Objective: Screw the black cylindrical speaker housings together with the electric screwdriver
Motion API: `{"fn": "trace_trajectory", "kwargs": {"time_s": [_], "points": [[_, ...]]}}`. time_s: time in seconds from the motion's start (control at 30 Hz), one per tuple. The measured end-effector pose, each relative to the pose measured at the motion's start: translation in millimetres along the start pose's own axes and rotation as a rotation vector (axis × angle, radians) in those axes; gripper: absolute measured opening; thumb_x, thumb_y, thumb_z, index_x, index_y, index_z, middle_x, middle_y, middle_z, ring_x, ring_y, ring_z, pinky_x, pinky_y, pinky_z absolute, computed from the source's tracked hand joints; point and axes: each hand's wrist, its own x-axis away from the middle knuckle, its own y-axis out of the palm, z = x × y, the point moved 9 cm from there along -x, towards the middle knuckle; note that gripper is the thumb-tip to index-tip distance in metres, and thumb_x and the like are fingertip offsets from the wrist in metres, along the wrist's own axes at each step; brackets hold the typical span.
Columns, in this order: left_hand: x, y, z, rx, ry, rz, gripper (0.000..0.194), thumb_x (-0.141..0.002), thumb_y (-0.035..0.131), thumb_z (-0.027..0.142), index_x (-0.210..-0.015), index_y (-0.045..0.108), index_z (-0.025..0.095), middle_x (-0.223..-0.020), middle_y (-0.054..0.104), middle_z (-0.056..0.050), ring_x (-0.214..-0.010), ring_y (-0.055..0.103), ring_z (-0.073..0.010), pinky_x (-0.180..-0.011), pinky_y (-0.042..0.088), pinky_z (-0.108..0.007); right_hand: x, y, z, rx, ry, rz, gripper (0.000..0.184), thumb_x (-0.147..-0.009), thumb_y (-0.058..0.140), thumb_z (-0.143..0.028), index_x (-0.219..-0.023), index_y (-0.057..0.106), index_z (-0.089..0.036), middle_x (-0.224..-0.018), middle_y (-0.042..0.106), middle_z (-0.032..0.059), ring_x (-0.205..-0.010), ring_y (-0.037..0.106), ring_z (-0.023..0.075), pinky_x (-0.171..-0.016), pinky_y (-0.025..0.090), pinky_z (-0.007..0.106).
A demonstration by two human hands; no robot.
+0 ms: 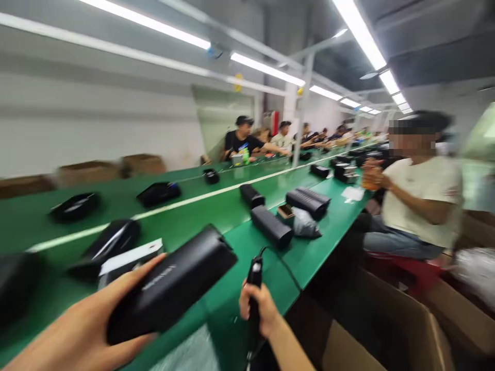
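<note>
My left hand [88,319] is wrapped round one end of a black oblong housing [174,283] with small pale lettering on its side, holding it tilted above the green bench [270,273]. In my right hand [261,309] is a slim black electric screwdriver [254,281], gripped upright with its cord end at the top. A cord [286,268] runs from it across the bench. Behind the held housing lies a white-edged box-like part [131,257]. Beyond the screwdriver, similar black housings [271,225] rest on the bench, beside a grey plastic bag [305,222] and a small open brown box [285,212].
A long green bench with a raised pale strip [174,201] runs into the distance. A person in a light shirt [421,196] sits at the right; others sit along the far side. Cardboard boxes [402,319] stand below right. A post [301,113] rises from the bench.
</note>
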Motion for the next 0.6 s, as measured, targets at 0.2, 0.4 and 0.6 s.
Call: {"fn": "trace_trajectory", "kwargs": {"time_s": [0.2, 0.4, 0.6], "points": [[139.6, 7.4, 28.5, -0.280, 0.013, -0.388, 0.100, -0.082, 0.082, 0.045, -0.176, 0.049, 0.035, -0.162, 0.071, -0.008, -0.129, 0.076, -0.0394, -0.112, 0.060, -0.048, 2.3, -12.8, -6.1, -0.058, 0.008, -0.038, 0.034, -0.118, 0.068, -0.042, -0.118, 0.060, -0.009, -0.083, 0.046, -0.0022, -0.065, 0.041, 0.0032, -0.057, 0.040, 0.010], [163.9, 16.7, 11.0, -0.397, 0.037, -0.391, 0.097, -0.089, 0.084, 0.036, -0.177, 0.045, 0.027, -0.161, 0.069, -0.016, -0.135, 0.072, -0.0397, -0.115, 0.054, -0.052, 17.6, 0.8, -26.3, 0.078, -0.046, -0.051, 0.037, -0.119, 0.067, -0.045, -0.118, 0.059, -0.009, -0.081, 0.043, -0.0030, -0.063, 0.039, 0.0027, -0.055, 0.037, 0.009], [161.8, 24.6, 4.5, -0.342, 0.050, -0.376, 0.099, -0.087, 0.086, 0.038, -0.177, 0.046, 0.027, -0.160, 0.070, -0.015, -0.131, 0.074, -0.0397, -0.113, 0.055, -0.051, 65.5, 46.6, -24.1, 0.407, -0.027, -0.113, 0.080, -0.085, 0.100, -0.049, -0.140, 0.055, -0.014, -0.076, 0.050, -0.0065, -0.054, 0.044, 0.0054, -0.053, 0.045, 0.016]]}}
